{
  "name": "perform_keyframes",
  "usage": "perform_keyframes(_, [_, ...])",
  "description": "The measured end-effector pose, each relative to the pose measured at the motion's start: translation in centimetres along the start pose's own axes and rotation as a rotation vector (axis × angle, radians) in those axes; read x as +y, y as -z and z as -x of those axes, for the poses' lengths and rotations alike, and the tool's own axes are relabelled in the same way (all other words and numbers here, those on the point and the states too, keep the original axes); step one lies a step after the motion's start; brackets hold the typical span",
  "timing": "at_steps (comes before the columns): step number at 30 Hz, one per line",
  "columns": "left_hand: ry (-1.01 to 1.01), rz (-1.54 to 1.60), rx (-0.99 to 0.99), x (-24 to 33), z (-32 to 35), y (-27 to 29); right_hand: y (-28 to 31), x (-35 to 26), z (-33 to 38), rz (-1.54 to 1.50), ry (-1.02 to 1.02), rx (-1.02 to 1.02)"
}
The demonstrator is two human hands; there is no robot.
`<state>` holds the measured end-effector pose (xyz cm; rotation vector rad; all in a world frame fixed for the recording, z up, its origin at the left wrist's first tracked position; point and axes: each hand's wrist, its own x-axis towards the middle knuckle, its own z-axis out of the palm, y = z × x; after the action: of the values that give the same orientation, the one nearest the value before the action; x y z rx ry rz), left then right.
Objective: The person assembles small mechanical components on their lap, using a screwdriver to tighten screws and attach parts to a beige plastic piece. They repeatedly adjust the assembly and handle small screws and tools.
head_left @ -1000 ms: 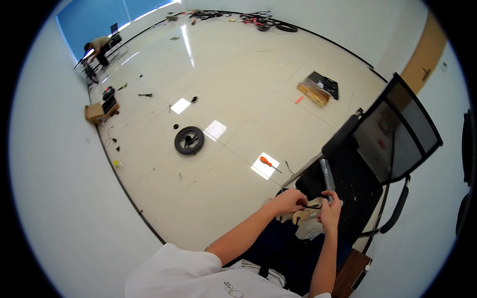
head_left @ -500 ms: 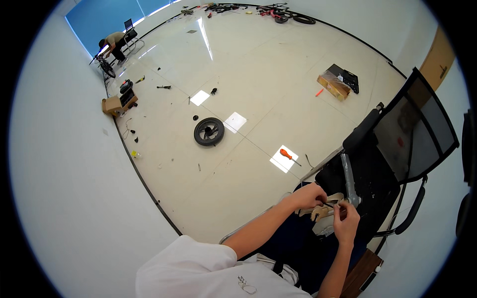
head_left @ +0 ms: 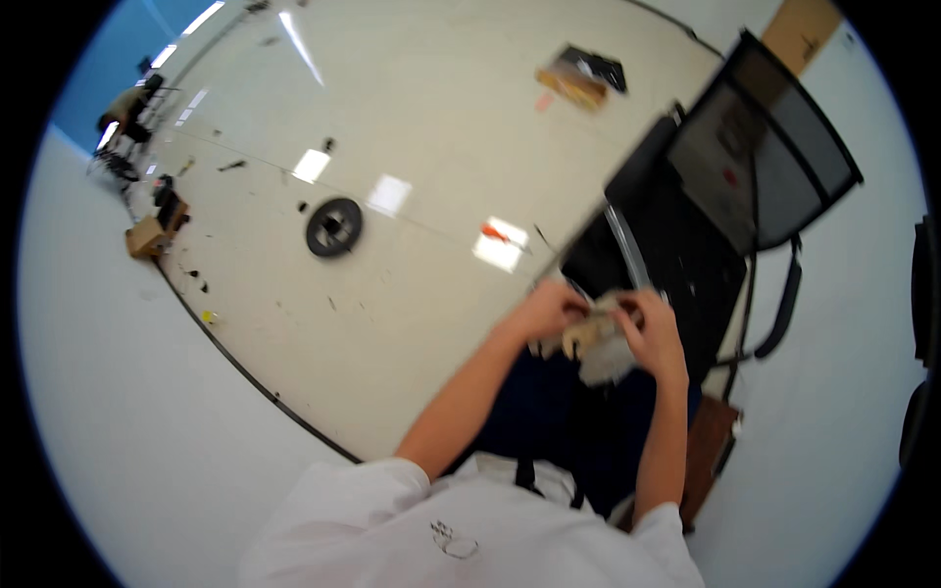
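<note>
Over my lap lies a beige fork-shaped part point(head_left: 580, 336) with notched ends, and both hands are at it. My left hand point(head_left: 551, 309) is closed at its left side, fingertips bent inward. On the other side, my right hand point(head_left: 651, 331) curls its thumb and fingers around the part's upper end. Blur hides whether any small piece is pinched between the fingers. Pale, see-through plastic point(head_left: 608, 363) hangs beneath the part. A silver metal tube point(head_left: 627, 245) rests on the black chair seat point(head_left: 701, 250) just beyond my right hand.
The mesh-backed chair point(head_left: 774, 147) stands close on my right. On the tiled floor are an orange screwdriver point(head_left: 498, 233), a black wheel point(head_left: 334, 227), an open box point(head_left: 573, 88) beside a black case, and a cardboard box point(head_left: 147, 237). A person point(head_left: 123, 106) bends over at the far left.
My view has swung, so the floor and chair sit further left and higher. My hands are still at the beige part; the thin dark piece between them no longer shows clearly.
</note>
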<state>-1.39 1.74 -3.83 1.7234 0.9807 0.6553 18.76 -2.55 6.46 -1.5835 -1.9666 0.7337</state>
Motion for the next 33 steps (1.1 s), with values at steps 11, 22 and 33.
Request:
perform_keyframes(11, [0.079, -0.054, -0.016, 1.8, 0.2, 0.7, -4.4, -0.4, 1.9, -0.247, -0.382, 0.158])
perform_keyframes(22, [0.099, 0.014, -0.002, 1.4, 0.3, 0.7, -0.4, 0.2, 1.4, -0.135, 0.122, -0.027])
perform_keyframes(33, [0.12, 0.037, -0.01, 2.2, 0.9, 1.2, -3.4, 0.0, -0.9, -0.438, -0.311, 0.246])
